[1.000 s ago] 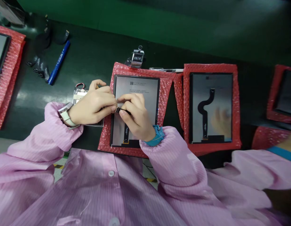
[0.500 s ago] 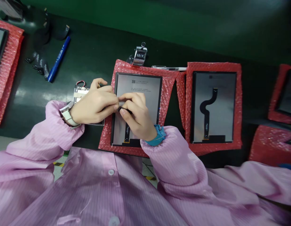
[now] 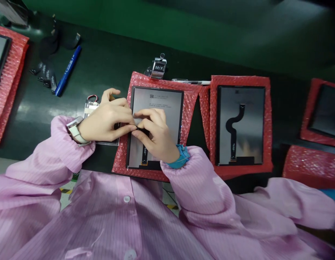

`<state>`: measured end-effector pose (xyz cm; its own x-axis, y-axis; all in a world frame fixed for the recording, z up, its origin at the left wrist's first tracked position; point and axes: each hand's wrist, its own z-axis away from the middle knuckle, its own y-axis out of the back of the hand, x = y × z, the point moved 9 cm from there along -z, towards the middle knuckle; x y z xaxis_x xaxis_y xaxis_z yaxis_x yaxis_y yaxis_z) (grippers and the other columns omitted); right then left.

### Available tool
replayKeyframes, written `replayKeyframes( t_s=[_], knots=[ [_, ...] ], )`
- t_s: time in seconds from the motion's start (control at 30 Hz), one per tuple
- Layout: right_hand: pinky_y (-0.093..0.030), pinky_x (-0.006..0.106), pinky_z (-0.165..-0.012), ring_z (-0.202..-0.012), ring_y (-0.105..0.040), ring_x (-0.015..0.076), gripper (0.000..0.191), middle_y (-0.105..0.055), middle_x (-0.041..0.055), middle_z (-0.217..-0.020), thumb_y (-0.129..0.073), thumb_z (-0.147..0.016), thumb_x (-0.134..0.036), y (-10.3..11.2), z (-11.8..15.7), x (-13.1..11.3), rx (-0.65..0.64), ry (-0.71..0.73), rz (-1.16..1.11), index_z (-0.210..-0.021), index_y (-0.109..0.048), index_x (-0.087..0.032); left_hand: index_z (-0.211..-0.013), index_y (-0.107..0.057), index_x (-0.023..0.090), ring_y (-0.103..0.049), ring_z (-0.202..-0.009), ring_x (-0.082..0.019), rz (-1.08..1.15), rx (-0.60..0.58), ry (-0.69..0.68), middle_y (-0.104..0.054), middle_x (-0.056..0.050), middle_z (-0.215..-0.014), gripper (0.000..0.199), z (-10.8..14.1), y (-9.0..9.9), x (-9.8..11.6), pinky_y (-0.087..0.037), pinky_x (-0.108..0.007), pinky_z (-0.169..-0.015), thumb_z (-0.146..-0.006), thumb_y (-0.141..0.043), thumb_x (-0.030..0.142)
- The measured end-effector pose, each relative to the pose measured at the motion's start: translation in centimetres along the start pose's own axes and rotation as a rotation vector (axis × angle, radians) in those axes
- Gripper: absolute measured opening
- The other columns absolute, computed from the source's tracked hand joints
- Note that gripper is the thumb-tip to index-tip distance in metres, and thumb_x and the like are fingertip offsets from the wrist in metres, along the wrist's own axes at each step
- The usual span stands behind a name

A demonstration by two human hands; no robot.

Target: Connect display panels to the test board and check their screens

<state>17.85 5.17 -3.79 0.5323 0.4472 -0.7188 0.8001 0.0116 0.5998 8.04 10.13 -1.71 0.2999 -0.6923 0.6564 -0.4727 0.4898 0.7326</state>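
Observation:
Over the near display panel (image 3: 170, 119), my two hands meet at the fingertips. My right hand (image 3: 156, 135) pinches the upper end of a black flex cable (image 3: 144, 155), whose lower end lies at the panel's bottom edge. My left hand (image 3: 110, 121) has thumb and index finger pressed together at the same cable end; the tips hide what they grip. The panel rests on red bubble wrap (image 3: 190, 104). Partly under my left hand lies a small circuit board (image 3: 90, 107) with red and black wires.
To the right, a second panel (image 3: 250, 126) with a curved flex cable lies on red wrap. A tally counter (image 3: 158, 68) and a pen (image 3: 194, 82) are behind. At left lie a blue marker (image 3: 68, 71) and loose cables (image 3: 48, 74). A neighbour's sleeve (image 3: 300, 202) shows lower right.
The view has shifted slightly. My fingertips have come closer together, and the cable end between them is now mostly hidden.

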Motion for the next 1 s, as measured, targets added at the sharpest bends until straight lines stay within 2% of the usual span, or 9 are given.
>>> replayKeyframes(
  t_s=[0.2, 0.33, 0.4, 0.47, 0.53, 0.57, 0.67, 0.77, 1.0],
  knots=[
    [-0.042, 0.045, -0.101, -0.113, -0.05, 0.0242, 0.025, -0.064, 0.0081, -0.119, -0.058, -0.1, -0.037, -0.5, 0.0, -0.4, -0.015, 0.035, 0.024, -0.082, -0.061, -0.02, -0.066, -0.063, 0.022, -0.059, -0.079, -0.017, -0.029, 0.004, -0.005, -0.061, 0.003, -0.064, 0.025, 0.0, -0.5, 0.0, -0.022, -0.053, -0.114, -0.086, -0.057, 0.035],
    [-0.043, 0.045, -0.102, -0.114, -0.051, 0.0252, 0.041, -0.065, 0.0095, -0.117, -0.053, -0.098, -0.06, -1.0, -0.2, -0.1, -0.069, -0.022, 0.007, -0.09, -0.063, -0.021, -0.07, -0.062, 0.021, -0.06, -0.084, -0.019, -0.103, 0.036, -0.031, -0.062, 0.002, -0.069, 0.027, 0.1, 0.9, 0.1, -0.028, -0.053, -0.113, -0.09, -0.056, 0.039],
    [-0.043, 0.044, -0.103, -0.112, -0.054, 0.0243, 0.057, -0.066, 0.0101, -0.115, -0.038, -0.097, -0.072, -0.7, -0.3, 0.1, -0.045, -0.043, -0.042, -0.101, -0.063, -0.02, -0.086, -0.064, 0.02, -0.061, -0.096, -0.022, -0.149, 0.192, -0.024, -0.068, -0.003, -0.089, 0.027, 0.7, 3.3, 0.7, -0.037, -0.049, -0.107, -0.096, -0.052, 0.042],
    [-0.044, 0.042, -0.103, -0.111, -0.055, 0.0224, 0.065, -0.066, 0.0097, -0.112, -0.022, -0.101, -0.07, 0.1, -0.3, 0.3, 0.022, -0.062, -0.102, -0.111, -0.062, -0.019, -0.096, -0.062, 0.019, -0.06, -0.097, -0.02, -0.221, 0.477, 0.071, -0.066, -0.006, -0.098, 0.026, 2.7, 6.2, 1.2, -0.045, -0.039, -0.093, -0.101, -0.048, 0.04],
    [-0.044, 0.039, -0.102, -0.11, -0.055, 0.0207, 0.061, -0.067, 0.0086, -0.111, -0.018, -0.105, -0.062, 0.9, -0.2, 0.8, 0.107, -0.088, -0.144, -0.112, -0.061, -0.019, -0.091, -0.059, 0.018, -0.056, -0.077, -0.014, -0.31, 0.69, 0.233, -0.06, -0.002, -0.085, 0.021, 5.8, 7.3, 1.8, -0.044, -0.029, -0.073, -0.102, -0.048, 0.032],
    [-0.044, 0.038, -0.101, -0.109, -0.055, 0.0203, 0.057, -0.067, 0.0079, -0.11, -0.021, -0.107, -0.058, 1.4, -0.2, 1.0, 0.147, -0.104, -0.152, -0.111, -0.062, -0.019, -0.087, -0.057, 0.019, -0.05, -0.066, -0.012, -0.359, 0.708, 0.313, -0.056, 0.001, -0.076, 0.019, 7.1, 6.7, 2.0, -0.041, -0.027, -0.064, -0.102, -0.049, 0.028],
    [-0.045, 0.037, -0.099, -0.107, -0.056, 0.02, 0.049, -0.068, 0.0068, -0.106, -0.026, -0.109, -0.052, 2.2, -0.1, 1.8, 0.213, -0.158, -0.14, -0.106, -0.063, -0.02, -0.096, -0.061, 0.016, -0.054, -0.064, -0.014, -0.539, 0.424, 0.363, -0.059, 0.0, -0.075, 0.014, 8.6, 1.6, 2.8, -0.041, -0.029, -0.06, -0.101, -0.05, 0.023],
    [-0.046, 0.038, -0.097, -0.104, -0.058, 0.0207, 0.05, -0.069, 0.0073, -0.103, -0.025, -0.108, -0.053, 2.7, -0.2, 2.3, 0.236, -0.188, -0.108, -0.103, -0.063, -0.021, -0.122, -0.063, 0.01, -0.058, -0.073, -0.02, -0.787, 0.269, 0.347, -0.061, -0.005, -0.08, 0.029, 9.5, -2.2, 3.1, -0.042, -0.033, -0.062, -0.103, -0.047, 0.024],
    [-0.047, 0.039, -0.093, -0.101, -0.061, 0.0207, 0.054, -0.069, 0.0081, -0.102, -0.023, -0.108, -0.055, 4.4, -0.1, 2.9, 0.322, -0.213, -0.028, -0.099, -0.064, -0.021, -0.131, -0.066, 0.018, -0.054, -0.072, -0.022, -0.902, 0.177, 0.356, -0.057, -0.005, -0.081, 0.036, 9.4, -3.6, 2.4, -0.038, -0.036, -0.06, -0.104, -0.043, 0.022]
  ],
)
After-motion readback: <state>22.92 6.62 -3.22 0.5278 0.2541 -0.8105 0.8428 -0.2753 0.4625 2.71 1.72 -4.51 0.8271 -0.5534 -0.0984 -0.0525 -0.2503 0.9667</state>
